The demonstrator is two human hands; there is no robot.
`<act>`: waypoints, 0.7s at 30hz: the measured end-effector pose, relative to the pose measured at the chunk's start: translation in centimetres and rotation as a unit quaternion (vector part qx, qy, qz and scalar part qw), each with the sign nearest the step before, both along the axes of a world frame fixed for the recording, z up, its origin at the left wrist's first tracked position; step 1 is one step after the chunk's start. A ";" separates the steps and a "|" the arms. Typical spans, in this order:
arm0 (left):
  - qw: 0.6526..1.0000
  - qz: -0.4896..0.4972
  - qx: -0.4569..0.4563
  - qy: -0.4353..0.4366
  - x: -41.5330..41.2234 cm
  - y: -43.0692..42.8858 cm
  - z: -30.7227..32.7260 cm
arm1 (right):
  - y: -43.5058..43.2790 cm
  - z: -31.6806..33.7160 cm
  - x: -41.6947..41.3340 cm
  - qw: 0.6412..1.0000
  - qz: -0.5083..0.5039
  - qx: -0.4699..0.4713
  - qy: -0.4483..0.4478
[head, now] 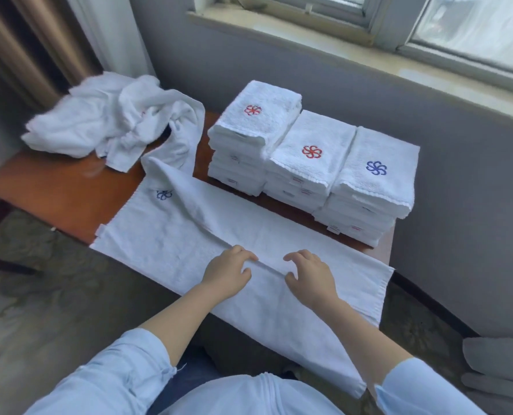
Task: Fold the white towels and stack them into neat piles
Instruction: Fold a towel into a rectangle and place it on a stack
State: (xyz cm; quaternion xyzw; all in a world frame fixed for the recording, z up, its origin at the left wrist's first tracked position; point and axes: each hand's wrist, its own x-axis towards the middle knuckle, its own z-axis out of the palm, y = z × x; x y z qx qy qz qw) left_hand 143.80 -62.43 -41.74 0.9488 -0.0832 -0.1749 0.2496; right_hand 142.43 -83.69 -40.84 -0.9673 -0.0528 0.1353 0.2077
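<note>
Left hand (228, 275) and right hand (309, 278) side by side, fingers curled, each pinching a raised crease in the middle of a flat white towel (165, 235). Towel spread across the near edge of the brown surface (54, 187), its front part hanging off toward the body. Best done by pulling the crease taut, matching the edges, then smoothing outward before the next fold. Blue pinwheel emblem stitched near the towel's far left corner. Behind, three neat stacks: left stack (249, 145) and middle stack (306, 169) topped with red pinwheel emblems, right stack (375, 190) with a blue one. Small tags on the stack sides, too small to read. Crumpled heap of unfolded towels (105, 118) at far left.
</note>
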 end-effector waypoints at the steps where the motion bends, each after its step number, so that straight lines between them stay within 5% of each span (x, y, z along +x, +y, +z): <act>1: 1.000 0.008 0.000 -0.002 0.6 1.7 0.2 | 1.8 0.2 0.7 1.000 0.008 0.007 -0.002; 13: 1.000 0.025 0.010 -0.007 9.4 25.5 1.4 | 24.8 1.2 8.8 0.996 -0.033 0.083 -0.029; 21: 0.996 0.067 -0.056 0.027 15.5 29.8 0.0 | 30.0 1.1 13.1 0.996 -0.042 0.064 -0.043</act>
